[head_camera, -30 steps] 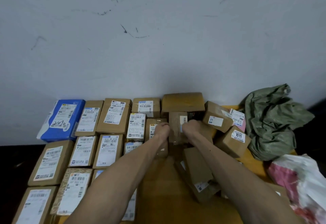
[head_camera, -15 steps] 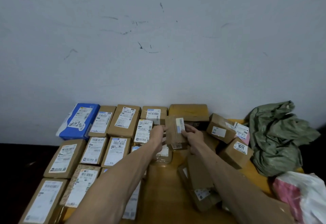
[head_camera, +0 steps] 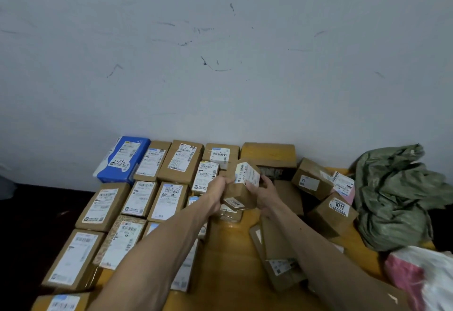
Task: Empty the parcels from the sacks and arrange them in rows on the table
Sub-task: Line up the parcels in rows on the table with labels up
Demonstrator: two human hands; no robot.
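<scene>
Parcels, brown carton, many: laid label-up in rows point(head_camera: 141, 198) on the left half of the yellow table point(head_camera: 228, 266), the back row against the wall.
- Small carton point(head_camera: 241, 188): held clear of the table at its middle, tilted, with a white label on the upper face and a sticker marked "1013" on the lower end.
- Hidden or unclear: label print is too blurred to read, save "77" on one box point(head_camera: 310, 179) and "1011" on another point(head_camera: 331, 215), both loose and askew on the right. Both forearms cover parts of the near parcels. A long flat carton point(head_camera: 277, 244) lies partly under the right forearm. The nearest left parcel is cut by the bottom edge.
- Left hand point(head_camera: 217, 189): arm stretched forward, gripping the carton's left side; its fingertips are out of sight behind the box.
- Right hand point(head_camera: 263, 192): arm stretched forward, fingers point(head_camera: 252, 185) curled over the carton's right edge onto the label.
- Blue parcel point(head_camera: 123, 158): back left corner, marked by hand.
- Green sack point(head_camera: 397, 195): crumpled at the right by the wall.
- Pink-and-white bag point(head_camera: 421, 279): near right, cut off by the frame.
</scene>
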